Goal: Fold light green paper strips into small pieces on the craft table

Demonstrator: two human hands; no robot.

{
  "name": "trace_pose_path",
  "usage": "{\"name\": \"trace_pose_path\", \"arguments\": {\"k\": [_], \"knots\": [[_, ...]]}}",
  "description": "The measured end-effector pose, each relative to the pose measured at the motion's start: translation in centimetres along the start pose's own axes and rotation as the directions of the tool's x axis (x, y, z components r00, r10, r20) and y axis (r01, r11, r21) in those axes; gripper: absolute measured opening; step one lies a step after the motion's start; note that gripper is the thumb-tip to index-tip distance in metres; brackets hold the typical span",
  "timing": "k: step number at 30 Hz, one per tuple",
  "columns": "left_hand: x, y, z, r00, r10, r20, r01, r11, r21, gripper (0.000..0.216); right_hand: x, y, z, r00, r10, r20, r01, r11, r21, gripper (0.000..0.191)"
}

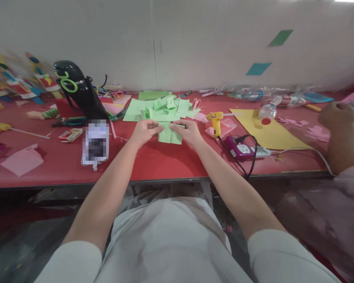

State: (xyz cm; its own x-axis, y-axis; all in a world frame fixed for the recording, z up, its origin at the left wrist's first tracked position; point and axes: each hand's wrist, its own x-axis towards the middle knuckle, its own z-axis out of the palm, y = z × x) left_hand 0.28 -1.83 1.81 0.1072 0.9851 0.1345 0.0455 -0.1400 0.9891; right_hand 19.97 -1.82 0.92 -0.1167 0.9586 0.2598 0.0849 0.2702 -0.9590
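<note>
A small folded piece of light green paper lies on the red table in front of me. My left hand pinches its left edge with fingers curled closed. My right hand grips its right side, fingers pressed on the paper. Just behind them sits a heap of several cut green paper pieces.
A phone lies left of my hands, beside a black bottle. A yellow glue gun, a purple power strip and a yellow sheet lie to the right. Another person's hand rests at far right. Pink scraps are scattered about.
</note>
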Motion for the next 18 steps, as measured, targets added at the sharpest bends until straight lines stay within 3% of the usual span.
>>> {"name": "trace_pose_path", "arguments": {"k": [3, 7, 12, 18], "knots": [[-0.1, 0.1, 0.0, 1.0, 0.005, 0.003, -0.006, 1.0, 0.017, 0.046, -0.1, -0.2, 0.1, 1.0, -0.004, -0.028, 0.004, 1.0, -0.015, 0.031], [-0.2, -0.2, -0.2, 0.993, -0.006, 0.12, 0.004, 1.0, 0.024, 0.04, -0.2, -1.1, 0.1, 0.998, 0.014, -0.069, -0.015, 1.0, -0.018, 0.03], [-0.3, -0.4, -0.3, 0.992, 0.028, 0.122, -0.035, 0.998, 0.057, 0.032, 0.2, -2.1, -0.3, 1.0, -0.006, -0.02, 0.004, 0.993, -0.12, 0.024], [-0.1, -0.8, -0.2, 0.975, 0.06, 0.215, -0.08, 0.993, 0.088, 0.026, -0.2, -0.8, -0.7, 0.99, 0.139, 0.024, -0.139, 0.99, 0.01, 0.027]]}}
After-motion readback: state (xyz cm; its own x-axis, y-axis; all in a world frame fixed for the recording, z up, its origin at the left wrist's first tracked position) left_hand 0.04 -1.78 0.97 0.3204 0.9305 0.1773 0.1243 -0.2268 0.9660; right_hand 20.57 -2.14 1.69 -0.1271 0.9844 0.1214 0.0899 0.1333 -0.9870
